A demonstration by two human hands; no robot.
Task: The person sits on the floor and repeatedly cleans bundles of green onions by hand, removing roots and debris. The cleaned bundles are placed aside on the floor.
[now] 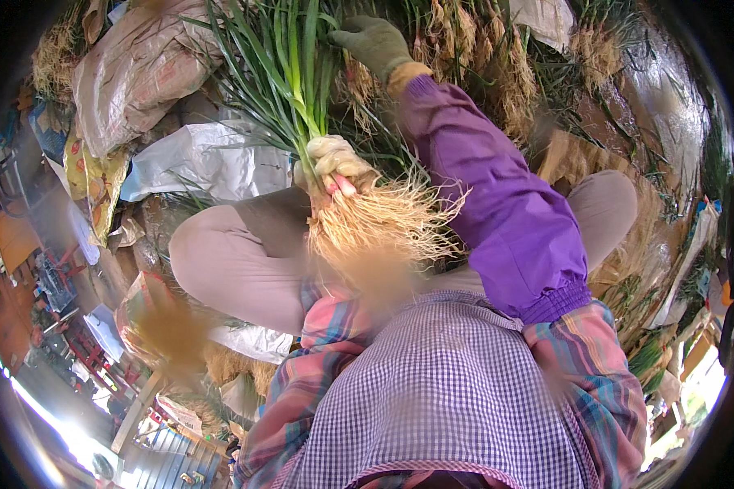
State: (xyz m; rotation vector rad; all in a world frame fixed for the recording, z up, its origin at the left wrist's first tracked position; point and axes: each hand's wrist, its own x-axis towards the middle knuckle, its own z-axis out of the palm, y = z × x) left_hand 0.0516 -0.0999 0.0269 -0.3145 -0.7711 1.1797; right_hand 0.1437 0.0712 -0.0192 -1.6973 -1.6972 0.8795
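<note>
A bunch of leafy green-garlic-like plants (300, 91) stands out before me, green leaves pointing away and a thick fringe of pale roots (385, 220) turned towards my lap. My left hand (337, 158), in a pale glove, is wrapped around the stems just above the pinkish bulbs (342, 184). Farther out, my right hand (374, 47) wears an olive glove with a tan cuff. It is beside the bunch's upper leaves, over more plants; its fingertips are partly lost among the leaves, so its grip is unclear.
More rooted plants (507, 79) lie beyond my right arm. Left of the bunch are a white plastic sheet (214, 159) and a large crumpled sack (140, 73). My bent knees (235, 257) flank the work. Brown sheeting (624, 226) covers ground at right. Blurry spots obscure parts of the view.
</note>
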